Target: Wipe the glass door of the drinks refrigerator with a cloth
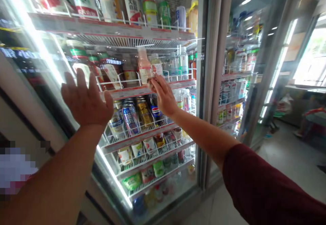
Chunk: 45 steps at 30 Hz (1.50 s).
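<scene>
My right hand [163, 95] reaches into an open drinks cooler. Its fingers lie stretched against the base of a pale pink bottle [144, 64], which stands upright at the front of the second wire shelf [183, 83]. I cannot see the fingers wrapped round the bottle. My left hand [86, 100] is raised further left with palm forward and fingers spread, holding nothing. It hovers in front of the same shelf, next to the lit edge of the open glass door [40, 45]. Blue and gold cans [130, 116] stand just below both hands.
Further shelves hold bottles above [132, 4] and cups and packets below [150, 147]. A second cooler [234, 82] with a shut glass door stands to the right. Tiled floor [287, 153] stretches right toward a bright window, with a seated person [312, 119] there.
</scene>
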### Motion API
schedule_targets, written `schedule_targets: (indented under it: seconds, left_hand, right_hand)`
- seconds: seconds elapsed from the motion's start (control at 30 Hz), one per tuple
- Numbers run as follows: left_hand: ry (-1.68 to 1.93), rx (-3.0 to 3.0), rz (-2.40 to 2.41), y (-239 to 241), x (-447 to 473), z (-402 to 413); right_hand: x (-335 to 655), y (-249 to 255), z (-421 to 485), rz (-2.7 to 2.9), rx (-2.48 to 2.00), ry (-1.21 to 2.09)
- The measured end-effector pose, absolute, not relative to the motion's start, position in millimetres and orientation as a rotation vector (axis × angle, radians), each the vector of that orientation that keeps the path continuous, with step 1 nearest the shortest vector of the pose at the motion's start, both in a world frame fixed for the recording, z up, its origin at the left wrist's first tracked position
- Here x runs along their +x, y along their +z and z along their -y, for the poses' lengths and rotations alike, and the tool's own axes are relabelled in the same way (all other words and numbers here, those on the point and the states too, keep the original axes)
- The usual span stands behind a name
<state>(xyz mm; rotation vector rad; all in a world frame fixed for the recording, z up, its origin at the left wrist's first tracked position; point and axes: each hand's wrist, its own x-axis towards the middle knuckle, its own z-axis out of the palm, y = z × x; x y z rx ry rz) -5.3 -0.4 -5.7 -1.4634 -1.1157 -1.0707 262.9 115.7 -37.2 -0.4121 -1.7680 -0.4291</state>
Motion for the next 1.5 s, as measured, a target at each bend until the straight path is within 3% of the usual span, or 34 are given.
schedule_targets:
  seconds: [0.23, 0.47, 0.57, 0.77, 0.9, 1.1, 1.23, 1.5]
  left_hand:
    - [-0.985, -1.560, 1.011, -9, -3, 1]
    - [-0.418, -1.986, 0.778, -3, -10, 1]
    - [-0.354, -1.945, 0.782, -2, -5, 4]
    - [-0.323, -1.850, 0.705, -2, -2, 6]
    - [-0.340, -1.832, 0.742, -3, -2, 4]
    - [-0.612, -1.790, 0.715, -64, 32, 4]
    - [-0.565, -1.764, 0.672, -93, 50, 14]
    - [-0.866, -1.525, 0.922, 3, 59, 5]
  right_hand:
    - [234, -39, -97, 1.868, -0.401, -0.359]
    - [218, -31, -79, 2.055, -0.262, -0.387]
    - [241, -41, -81, 2.138, -0.243, -0.455]
    - [342, -72, -131, 1.772, -0.819, -0.575]
    - [359, -100, -156, 1.761, -0.915, -0.622]
    - [345, -116, -162, 1.675, -0.906, -0.654]
    - [346, -115, -163, 1.668, -0.906, -0.668]
    - [347, -118, -164, 1.640, -0.893, -0.696]
